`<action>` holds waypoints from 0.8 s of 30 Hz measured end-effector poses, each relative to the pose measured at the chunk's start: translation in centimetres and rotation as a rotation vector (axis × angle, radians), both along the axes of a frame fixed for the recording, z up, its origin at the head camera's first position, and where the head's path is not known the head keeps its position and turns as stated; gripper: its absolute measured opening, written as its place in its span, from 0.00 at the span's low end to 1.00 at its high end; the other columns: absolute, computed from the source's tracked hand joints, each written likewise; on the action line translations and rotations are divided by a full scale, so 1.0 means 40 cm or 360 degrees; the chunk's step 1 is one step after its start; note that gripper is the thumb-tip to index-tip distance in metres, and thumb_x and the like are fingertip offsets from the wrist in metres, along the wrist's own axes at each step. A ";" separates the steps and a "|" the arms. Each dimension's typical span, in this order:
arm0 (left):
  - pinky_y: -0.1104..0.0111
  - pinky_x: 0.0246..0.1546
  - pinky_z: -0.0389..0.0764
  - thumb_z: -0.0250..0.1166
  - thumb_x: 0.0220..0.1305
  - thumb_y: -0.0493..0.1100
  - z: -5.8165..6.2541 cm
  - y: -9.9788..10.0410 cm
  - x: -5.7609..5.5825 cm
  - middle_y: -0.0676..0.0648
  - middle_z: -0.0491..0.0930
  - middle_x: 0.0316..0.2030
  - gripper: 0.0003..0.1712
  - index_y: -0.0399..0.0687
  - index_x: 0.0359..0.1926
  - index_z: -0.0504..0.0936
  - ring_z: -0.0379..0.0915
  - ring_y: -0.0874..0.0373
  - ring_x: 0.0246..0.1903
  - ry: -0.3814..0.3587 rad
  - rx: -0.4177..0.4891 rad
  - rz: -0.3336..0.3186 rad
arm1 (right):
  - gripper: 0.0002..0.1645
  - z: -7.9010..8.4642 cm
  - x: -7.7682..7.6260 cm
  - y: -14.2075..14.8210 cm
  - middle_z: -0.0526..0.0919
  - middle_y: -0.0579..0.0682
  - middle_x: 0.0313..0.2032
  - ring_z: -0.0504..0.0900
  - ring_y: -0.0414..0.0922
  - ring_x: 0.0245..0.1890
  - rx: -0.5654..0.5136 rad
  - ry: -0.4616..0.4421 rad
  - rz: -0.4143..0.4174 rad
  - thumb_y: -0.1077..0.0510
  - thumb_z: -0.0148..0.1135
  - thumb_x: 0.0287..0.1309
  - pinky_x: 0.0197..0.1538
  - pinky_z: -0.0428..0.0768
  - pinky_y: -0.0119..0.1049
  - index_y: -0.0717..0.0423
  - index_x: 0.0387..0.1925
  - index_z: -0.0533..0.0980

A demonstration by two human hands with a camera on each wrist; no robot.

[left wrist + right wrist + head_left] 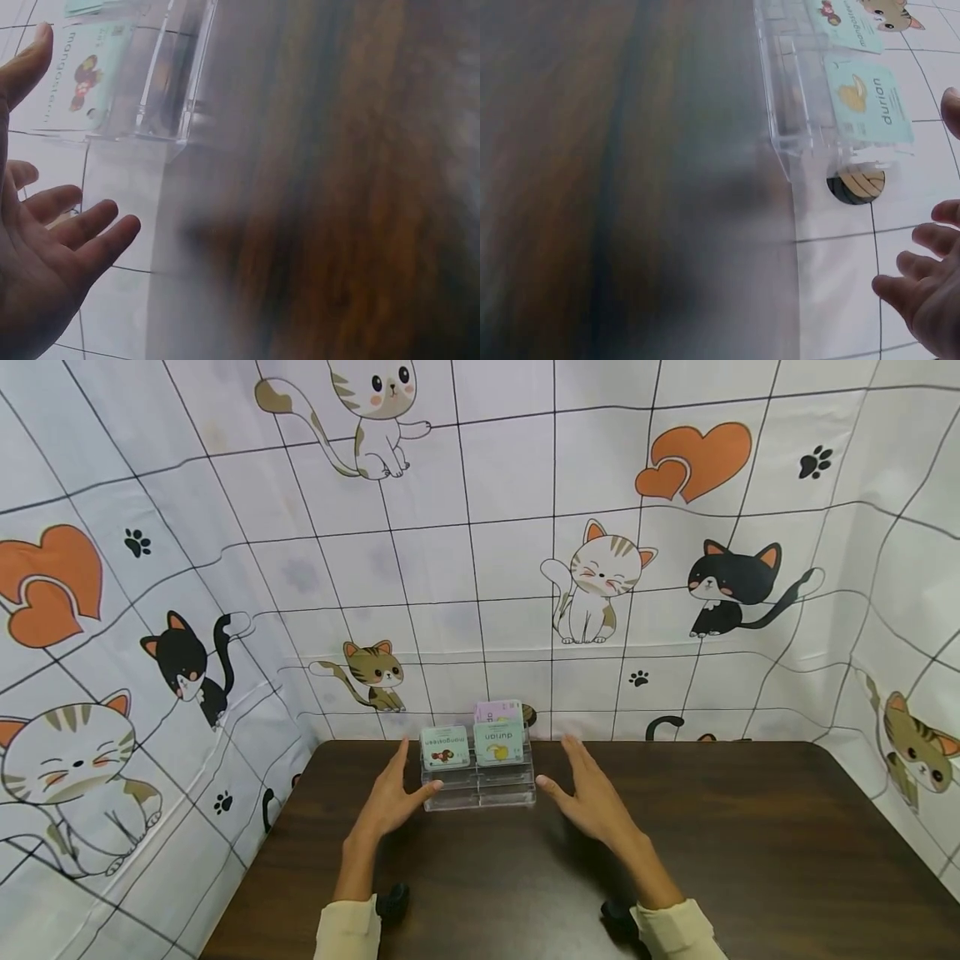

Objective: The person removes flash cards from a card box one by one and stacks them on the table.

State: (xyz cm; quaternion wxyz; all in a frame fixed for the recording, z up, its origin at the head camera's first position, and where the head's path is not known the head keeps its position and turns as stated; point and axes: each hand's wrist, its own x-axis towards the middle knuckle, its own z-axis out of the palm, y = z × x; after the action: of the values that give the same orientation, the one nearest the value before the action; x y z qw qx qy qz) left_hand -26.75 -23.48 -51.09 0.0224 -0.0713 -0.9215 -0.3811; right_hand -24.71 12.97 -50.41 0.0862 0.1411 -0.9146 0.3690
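Note:
A clear plastic tiered card holder point(480, 798) stands at the far side of the dark table. In it, a green mangosteen card point(446, 748) is on the left and a green durian card point(499, 743) on the right. Part of a purple card point(497, 710) shows behind the durian card. My left hand point(392, 802) is spread at the holder's left side, its thumb near the holder's edge. On the right side, my right hand point(596, 797) has its fingers extended. Both hands hold nothing; whether the left thumb touches the holder I cannot tell.
The brown wooden table point(750, 843) extends on both sides of the holder and in front of it. A white cloth point(510, 568) with grid lines and cartoon cats hangs behind the table's back edge and along its sides.

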 end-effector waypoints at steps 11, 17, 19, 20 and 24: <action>0.29 0.71 0.69 0.74 0.67 0.66 -0.015 -0.001 -0.022 0.35 0.48 0.86 0.68 0.50 0.89 0.39 0.61 0.29 0.78 -0.0010 0.0001 -0.0001 | 0.49 0.008 -0.053 -0.070 0.64 0.67 0.80 0.65 0.68 0.80 -0.0132 0.0026 -0.0044 0.39 0.66 0.74 0.77 0.68 0.69 0.61 0.82 0.61; 0.34 0.65 0.79 0.74 0.69 0.61 -0.015 0.001 -0.029 0.33 0.51 0.85 0.66 0.51 0.89 0.38 0.68 0.29 0.75 -0.0049 0.0031 -0.0031 | 0.47 0.016 -0.078 -0.085 0.68 0.66 0.78 0.66 0.67 0.79 -0.0188 0.0002 -0.0056 0.43 0.70 0.72 0.77 0.68 0.68 0.61 0.80 0.64; 0.37 0.64 0.81 0.74 0.70 0.57 -0.014 0.002 -0.029 0.33 0.52 0.85 0.65 0.50 0.89 0.38 0.69 0.30 0.74 -0.0075 0.0062 -0.0054 | 0.46 0.017 -0.085 -0.088 0.69 0.67 0.78 0.66 0.67 0.79 -0.0197 0.0010 -0.0058 0.44 0.70 0.72 0.78 0.67 0.69 0.62 0.80 0.65; 0.39 0.63 0.83 0.74 0.71 0.55 -0.014 0.002 -0.030 0.32 0.52 0.85 0.64 0.49 0.89 0.38 0.70 0.30 0.73 -0.0084 0.0074 -0.0066 | 0.45 0.017 -0.088 -0.089 0.69 0.67 0.77 0.67 0.67 0.79 -0.0198 0.0015 -0.0057 0.44 0.71 0.72 0.78 0.68 0.69 0.62 0.79 0.66; 0.44 0.58 0.87 0.73 0.72 0.47 -0.015 0.004 -0.029 0.31 0.54 0.84 0.60 0.46 0.88 0.41 0.76 0.30 0.69 -0.0109 0.0103 -0.0109 | 0.44 0.013 -0.098 -0.094 0.73 0.67 0.74 0.72 0.66 0.75 -0.0200 0.0034 -0.0051 0.47 0.72 0.71 0.75 0.72 0.67 0.63 0.78 0.68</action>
State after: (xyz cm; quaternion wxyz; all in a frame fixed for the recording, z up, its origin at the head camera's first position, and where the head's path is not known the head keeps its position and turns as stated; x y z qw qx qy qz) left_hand -27.90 -23.32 -51.68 -0.0200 -0.0889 -0.9059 -0.4135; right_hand -28.62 9.22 -49.90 0.1105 0.1248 -0.8907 0.4229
